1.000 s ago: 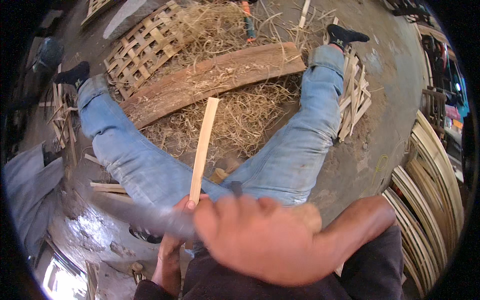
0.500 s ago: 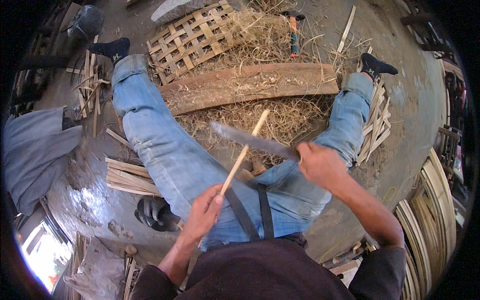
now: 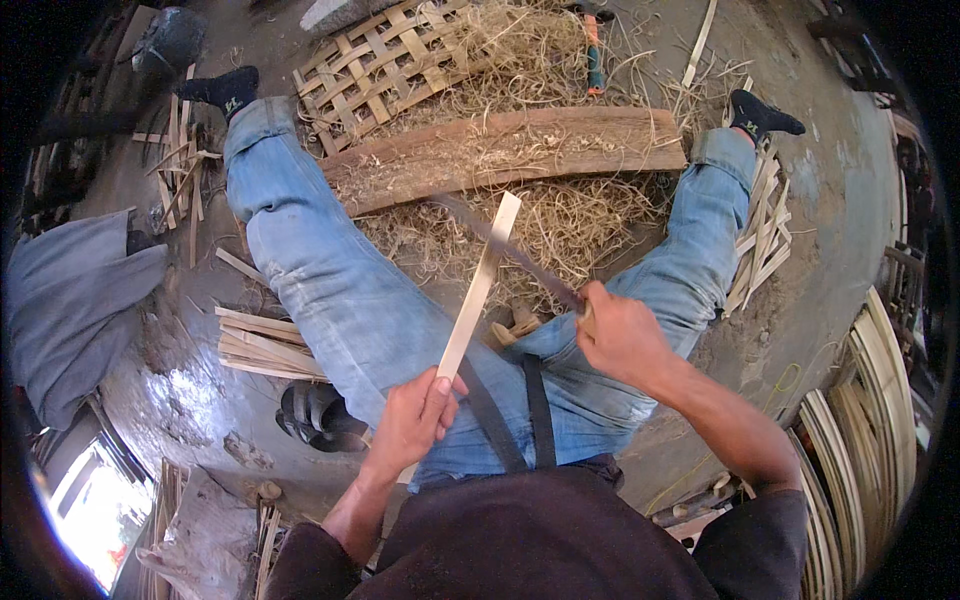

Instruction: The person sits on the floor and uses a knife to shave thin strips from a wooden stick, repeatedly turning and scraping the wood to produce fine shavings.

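Note:
My left hand is closed around the lower part of a pale bamboo strip, thumb on its broad face. The strip slants up and away from me, over my lap. In my right hand is the handle of a long-bladed knife. Its dark blade, smeared by motion, reaches up and left and crosses the strip near its upper end. Whether the edge touches the strip I cannot tell. Below the blade lies a heap of thin curled shavings.
A wooden plank lies between my outspread legs. Beyond it are a woven bamboo panel and a hammer. Split strips lie in a bundle at left and a pile by my right leg. Long curved strips stand at far right.
The strip has turned from its narrow edge to its broad, pale face. The knife has shifted slightly and its blade now tilts more steeply. Both hands keep their hold.

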The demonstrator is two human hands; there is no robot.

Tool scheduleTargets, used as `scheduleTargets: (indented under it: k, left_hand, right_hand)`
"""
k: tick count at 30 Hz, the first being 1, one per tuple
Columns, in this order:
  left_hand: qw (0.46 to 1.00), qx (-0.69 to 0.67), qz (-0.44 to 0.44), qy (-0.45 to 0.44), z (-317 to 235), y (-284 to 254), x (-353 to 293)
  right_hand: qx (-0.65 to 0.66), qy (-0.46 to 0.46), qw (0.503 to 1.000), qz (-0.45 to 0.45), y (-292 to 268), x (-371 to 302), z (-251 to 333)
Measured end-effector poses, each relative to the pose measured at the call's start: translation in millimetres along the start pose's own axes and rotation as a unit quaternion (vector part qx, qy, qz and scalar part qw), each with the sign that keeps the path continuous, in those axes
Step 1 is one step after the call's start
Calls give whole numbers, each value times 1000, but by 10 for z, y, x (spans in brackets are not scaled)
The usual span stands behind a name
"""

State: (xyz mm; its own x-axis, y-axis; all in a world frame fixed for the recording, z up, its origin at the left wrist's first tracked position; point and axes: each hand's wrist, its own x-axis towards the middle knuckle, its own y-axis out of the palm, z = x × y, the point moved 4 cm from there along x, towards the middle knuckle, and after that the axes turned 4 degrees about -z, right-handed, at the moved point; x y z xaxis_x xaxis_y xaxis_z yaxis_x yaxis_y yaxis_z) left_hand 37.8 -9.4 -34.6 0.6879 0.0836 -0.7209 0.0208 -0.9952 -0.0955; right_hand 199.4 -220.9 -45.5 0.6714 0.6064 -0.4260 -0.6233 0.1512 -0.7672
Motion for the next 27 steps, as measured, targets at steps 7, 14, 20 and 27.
scheduleTargets:
  k: [7,14,20,27]
  left_hand:
    - [997,-24,65,-17,21,63,-60]
    - [986,-144,81,-14,13,143,94]
    - [984,-161,55,-50,32,75,116]
    - [977,-193,70,-65,31,91,51]
  right_hand:
    - [265,109,950,-127,-123,373,-380]
    - [390,104,908,-112,249,586,286]
    - [83,-54,995,25,165,-60,519]
    - [-22,-33,999,7,23,3,16]
